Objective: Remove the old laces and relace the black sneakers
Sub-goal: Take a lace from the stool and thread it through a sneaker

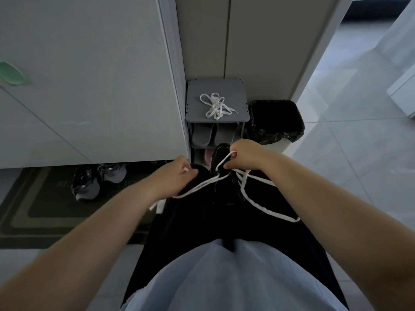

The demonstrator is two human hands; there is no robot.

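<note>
The right hand's fingers [233, 156] pinch a loop of the white lace [202, 186] just above the black sneaker [221, 151]. The left hand [177, 176] is curled round the other run of it, and a white tip shows at the knuckles. The shoe lies on the person's lap between the two hands, toe pointing away. From it, slack lace trails over the dark trousers to the right.

This looks like relacing in progress (which eyelet row is too dark to tell). Next, I judge, both ends need drawing even, then a tip fed through the following eyelet.

A tangle of white laces [215, 106] lies on the grey shoe rack [238, 90] beyond — probably the removed ones.

No brand or label is legible; faint marks on the doormat [45, 212] are too blurred to read.
</note>
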